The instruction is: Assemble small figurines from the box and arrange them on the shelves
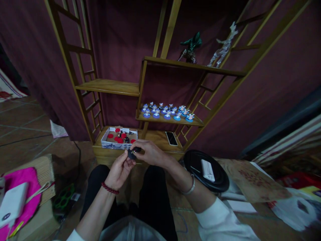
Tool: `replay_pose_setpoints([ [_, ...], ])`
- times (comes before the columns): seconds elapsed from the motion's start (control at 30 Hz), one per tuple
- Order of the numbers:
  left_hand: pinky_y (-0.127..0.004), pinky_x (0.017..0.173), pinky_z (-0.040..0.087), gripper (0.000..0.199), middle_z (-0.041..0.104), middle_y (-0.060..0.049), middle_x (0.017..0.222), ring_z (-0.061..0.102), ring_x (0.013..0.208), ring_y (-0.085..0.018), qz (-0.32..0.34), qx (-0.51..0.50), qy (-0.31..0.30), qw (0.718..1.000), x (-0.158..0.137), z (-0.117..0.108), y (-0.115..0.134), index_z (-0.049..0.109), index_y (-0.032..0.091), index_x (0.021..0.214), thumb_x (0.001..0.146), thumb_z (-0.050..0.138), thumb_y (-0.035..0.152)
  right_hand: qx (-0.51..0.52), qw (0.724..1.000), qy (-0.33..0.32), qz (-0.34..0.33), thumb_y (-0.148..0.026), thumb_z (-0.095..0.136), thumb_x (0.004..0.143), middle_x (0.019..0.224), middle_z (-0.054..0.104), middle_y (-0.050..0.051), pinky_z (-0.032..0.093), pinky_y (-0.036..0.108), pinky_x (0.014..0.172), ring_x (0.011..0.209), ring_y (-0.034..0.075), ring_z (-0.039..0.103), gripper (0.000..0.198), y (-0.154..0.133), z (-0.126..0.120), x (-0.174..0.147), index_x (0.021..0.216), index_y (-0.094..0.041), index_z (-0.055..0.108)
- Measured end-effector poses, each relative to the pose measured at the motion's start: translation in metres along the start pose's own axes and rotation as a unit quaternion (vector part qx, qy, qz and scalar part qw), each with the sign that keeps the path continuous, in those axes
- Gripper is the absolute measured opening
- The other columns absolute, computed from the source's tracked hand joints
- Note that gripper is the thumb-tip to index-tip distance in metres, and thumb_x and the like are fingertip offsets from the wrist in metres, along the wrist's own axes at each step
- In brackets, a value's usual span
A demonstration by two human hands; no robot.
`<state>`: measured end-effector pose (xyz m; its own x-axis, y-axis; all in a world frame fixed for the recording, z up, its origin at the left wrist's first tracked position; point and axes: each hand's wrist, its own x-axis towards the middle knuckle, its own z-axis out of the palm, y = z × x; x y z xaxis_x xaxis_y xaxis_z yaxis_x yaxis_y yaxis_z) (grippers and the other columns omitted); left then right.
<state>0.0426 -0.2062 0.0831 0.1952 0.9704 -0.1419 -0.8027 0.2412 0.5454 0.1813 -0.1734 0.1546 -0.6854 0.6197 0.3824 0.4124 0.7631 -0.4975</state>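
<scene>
A small dark figurine [136, 150] is held between both hands, in front of the low shelf. My left hand [120, 170] pinches its dark round base [130, 154] between thumb and fingers. With closed fingertips, my right hand [151, 152] grips the figurine's upper part; its details are too small to make out. Just beyond the hands stands a shallow open box [110, 146] with a blue-and-white patterned side. Several red discs [120, 140] and a few dark figurines [126, 139] lie loosely inside it.
Rows of small blue, purple and dark figurines [167, 116] stand on the middle shelf [160, 120]. A phone [171, 138] lies on the lower shelf. Two statuettes, one green [192, 47], one clear [223, 48], top the upper shelf. A black round lid [195, 170] is at right.
</scene>
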Motion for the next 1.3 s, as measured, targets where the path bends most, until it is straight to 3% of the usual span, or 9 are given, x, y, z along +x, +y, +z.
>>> replay_pose_setpoints([
  [0.17,-0.019,0.057,0.049,0.009,0.064,-0.003,0.071,0.058,0.060,-0.009,-0.011,0.003,-0.003,1.000,0.001,-0.001,-0.001,0.062,0.011,0.078,0.078,0.055,0.018,-0.013,1.000,0.004,0.018,-0.010,0.052,0.075,0.087,0.059,0.002,0.043,0.025,0.075,0.083,0.013,0.055,0.020,0.004,0.003,-0.001,0.092,-0.019,0.058],
  [0.4,-0.020,0.059,0.049,0.010,0.064,-0.006,0.071,0.060,0.064,-0.012,-0.037,-0.043,0.015,0.998,0.007,-0.004,0.000,0.061,0.012,0.079,0.078,0.052,0.016,-0.001,0.998,0.044,0.050,-0.009,0.053,0.073,0.111,0.055,0.006,0.040,0.030,0.090,0.102,0.015,0.051,0.042,0.010,0.009,-0.005,0.114,-0.019,0.049],
  [0.77,-0.019,0.051,0.048,0.019,0.060,-0.005,0.062,0.058,0.056,-0.011,-0.055,-0.089,0.056,0.993,0.010,-0.002,0.002,0.060,0.010,0.077,0.083,0.043,0.014,0.080,0.990,0.087,0.076,-0.019,0.054,0.078,0.109,0.060,0.003,0.043,0.029,0.087,0.098,0.015,0.056,0.036,0.017,0.020,-0.004,0.113,-0.023,0.053],
  [1.07,-0.019,0.051,0.048,0.024,0.061,-0.005,0.063,0.059,0.056,-0.010,-0.068,-0.082,0.038,0.994,0.012,-0.005,-0.001,0.059,0.010,0.073,0.085,0.040,0.016,0.079,0.990,0.085,0.076,-0.018,0.056,0.077,0.112,0.059,0.003,0.043,0.030,0.088,0.099,0.015,0.056,0.041,0.024,0.024,-0.005,0.117,-0.024,0.051],
  [1.3,-0.020,0.055,0.050,0.021,0.064,-0.007,0.071,0.062,0.062,-0.013,-0.072,-0.066,0.017,0.995,0.015,-0.008,-0.002,0.061,0.009,0.081,0.085,0.042,0.017,0.075,0.990,0.090,0.079,-0.015,0.055,0.076,0.110,0.059,0.003,0.044,0.029,0.086,0.097,0.015,0.056,0.041,0.022,0.020,-0.003,0.116,-0.025,0.051],
])
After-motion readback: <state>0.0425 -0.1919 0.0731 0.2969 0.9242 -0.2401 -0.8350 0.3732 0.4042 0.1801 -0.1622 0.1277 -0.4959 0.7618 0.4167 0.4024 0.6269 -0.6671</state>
